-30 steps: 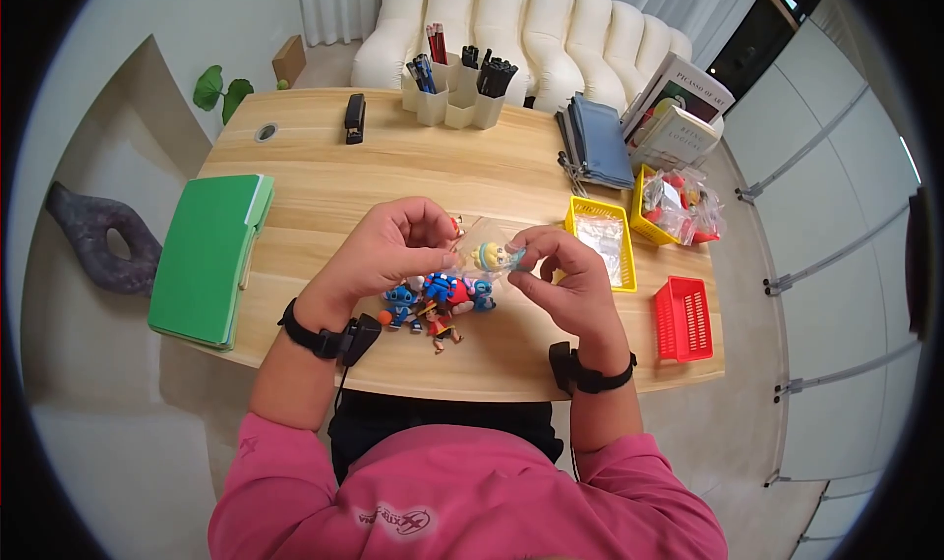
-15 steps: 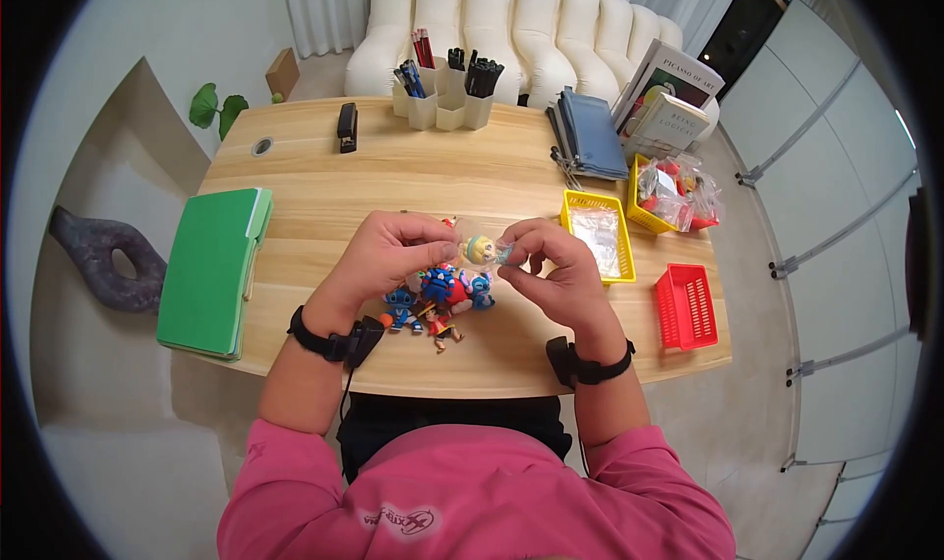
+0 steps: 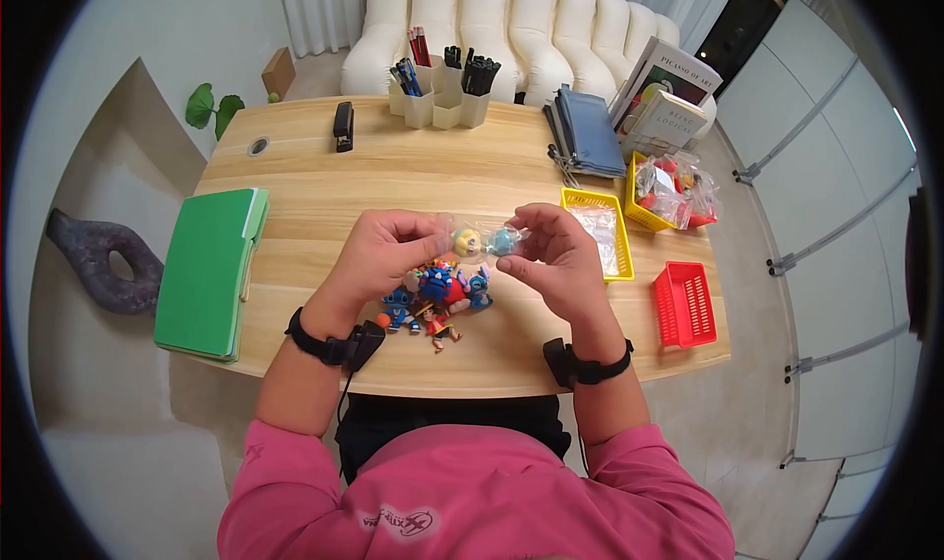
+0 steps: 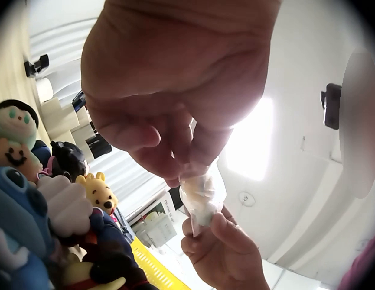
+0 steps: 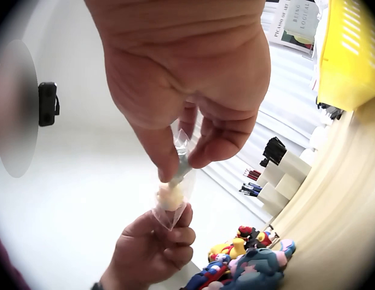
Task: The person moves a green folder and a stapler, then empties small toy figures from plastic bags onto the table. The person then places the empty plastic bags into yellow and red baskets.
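Figure (image 3: pixel 467 243): held up in a clear bag (image 3: pixel 487 249) over the desk (image 3: pixel 324 181), between the hands; long axis laid crosswise, yellow end pointed at the left hand (image 3: pixel 396 247), blue end at the right hand (image 3: pixel 562 257).
Left grip: bag end pinched by thumb and fingers.
Right grip: opposite end pinched likewise.
Toys (image 3: pixel 440 287): heaped on the desk's near side, below the bag.
Yellow basket (image 3: pixel 626 253): set beyond the right hand.
Change: blue end, mostly covered by right fingers before, now exposed.
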`<state>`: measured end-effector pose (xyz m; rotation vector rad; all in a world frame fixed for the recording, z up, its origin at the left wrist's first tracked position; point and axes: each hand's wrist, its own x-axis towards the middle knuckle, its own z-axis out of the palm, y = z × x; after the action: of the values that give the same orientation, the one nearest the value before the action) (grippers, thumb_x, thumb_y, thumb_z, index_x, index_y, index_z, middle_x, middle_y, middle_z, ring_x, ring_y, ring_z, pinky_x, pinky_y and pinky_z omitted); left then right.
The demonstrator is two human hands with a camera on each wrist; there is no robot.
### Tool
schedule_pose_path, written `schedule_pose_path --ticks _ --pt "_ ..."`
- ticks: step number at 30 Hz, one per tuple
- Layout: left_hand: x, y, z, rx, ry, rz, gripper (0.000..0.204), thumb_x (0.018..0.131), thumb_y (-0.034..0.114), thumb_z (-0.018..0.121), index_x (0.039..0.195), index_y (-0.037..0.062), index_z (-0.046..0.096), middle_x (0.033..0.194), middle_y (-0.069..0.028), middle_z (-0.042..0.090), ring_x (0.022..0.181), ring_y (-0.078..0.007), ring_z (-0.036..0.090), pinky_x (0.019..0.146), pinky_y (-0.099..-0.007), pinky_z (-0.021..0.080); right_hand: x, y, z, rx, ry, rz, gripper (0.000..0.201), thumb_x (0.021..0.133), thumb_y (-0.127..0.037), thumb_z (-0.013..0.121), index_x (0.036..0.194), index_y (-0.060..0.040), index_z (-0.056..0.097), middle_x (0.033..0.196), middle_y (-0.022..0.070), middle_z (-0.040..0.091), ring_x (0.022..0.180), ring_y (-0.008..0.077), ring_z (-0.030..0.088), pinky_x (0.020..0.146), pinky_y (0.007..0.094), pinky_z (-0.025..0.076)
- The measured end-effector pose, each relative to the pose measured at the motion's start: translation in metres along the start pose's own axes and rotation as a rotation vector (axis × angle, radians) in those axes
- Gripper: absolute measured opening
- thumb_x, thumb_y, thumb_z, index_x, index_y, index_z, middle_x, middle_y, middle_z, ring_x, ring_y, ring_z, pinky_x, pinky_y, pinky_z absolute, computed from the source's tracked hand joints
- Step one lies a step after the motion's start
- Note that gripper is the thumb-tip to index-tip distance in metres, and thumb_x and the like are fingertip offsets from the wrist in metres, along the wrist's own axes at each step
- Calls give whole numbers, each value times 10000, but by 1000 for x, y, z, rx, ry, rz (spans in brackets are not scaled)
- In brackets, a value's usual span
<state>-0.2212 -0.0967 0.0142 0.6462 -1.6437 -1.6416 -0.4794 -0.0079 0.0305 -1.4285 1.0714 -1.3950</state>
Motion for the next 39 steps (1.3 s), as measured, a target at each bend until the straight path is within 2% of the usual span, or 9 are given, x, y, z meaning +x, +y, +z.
schedule_pose_path --ticks 4,8,14,21,27,29,30,32,39 --pt "-1 7 5 -43 91 19 143 969 72 763 1035 -53 789 1042 -90 773 939 -108 688 873 -270 560 2 8 -3 201 5 97 441 870 40 827 1263 26 627 1049 59 690 921 111 678 819 245 578" --pt "-2 8 6 -103 120 0 140 964 59 767 1032 -61 787 1100 -130 770 996 -140 691 925 -299 561 1 7 -5 207 -11 114 418 885 39 812 1266 29 640 1019 48 688 926 104 679 825 241 577" --pt "-4 19 0 -63 127 40 132 963 57 755 1024 -55 789 1099 -120 761 988 -160 690 893 -303 556 2 6 -12 226 -7 160 367 889 33 793 1237 20 677 988 31 685 868 82 658 749 229 554" --pt "-3 23 -15 -51 158 60 105 948 51 769 997 -36 800 1081 -125 762 955 -156 691 880 -298 558 3 9 -20 269 89 102 358 857 60 738 1210 25 692 915 34 679 752 87 617 635 229 494" --pt "1 17 -27 81 298 127 105 944 31 768 1007 -48 794 1048 -111 773 902 -122 685 814 -270 559 6 11 -26 336 234 57 379 839 86 665 1215 36 684 912 46 678 698 94 581 603 229 459" --pt "5 9 -33 113 441 82 116 934 65 782 984 -37 805 913 -71 775 808 -94 662 743 -257 539 7 12 -26 343 346 27 393 846 82 669 1237 43 669 915 53 679 691 95 578 601 229 458" --pt "7 4 -38 114 442 82 116 934 65 782 984 -37 805 913 -71 775 808 -94 662 743 -257 539 7 11 -25 344 345 27 393 846 82 669 1237 43 669 915 53 679 691 95 578 601 229 458" --pt "9 -6 -51 393 539 -126 143 916 95 804 968 -39 805 866 -56 764 779 -83 640 711 -255 517 8 10 -24 356 366 34 406 852 78 673 1257 46 657 919 58 680 690 95 577 599 229 459" --pt "19 -44 -77 506 545 -276 164 873 114 827 928 -38 802 792 -47 747 707 -86 632 643 -259 503 7 8 -18 350 273 28 424 855 81 700 1273 36 647 931 55 680 692 94 573 600 230 462"
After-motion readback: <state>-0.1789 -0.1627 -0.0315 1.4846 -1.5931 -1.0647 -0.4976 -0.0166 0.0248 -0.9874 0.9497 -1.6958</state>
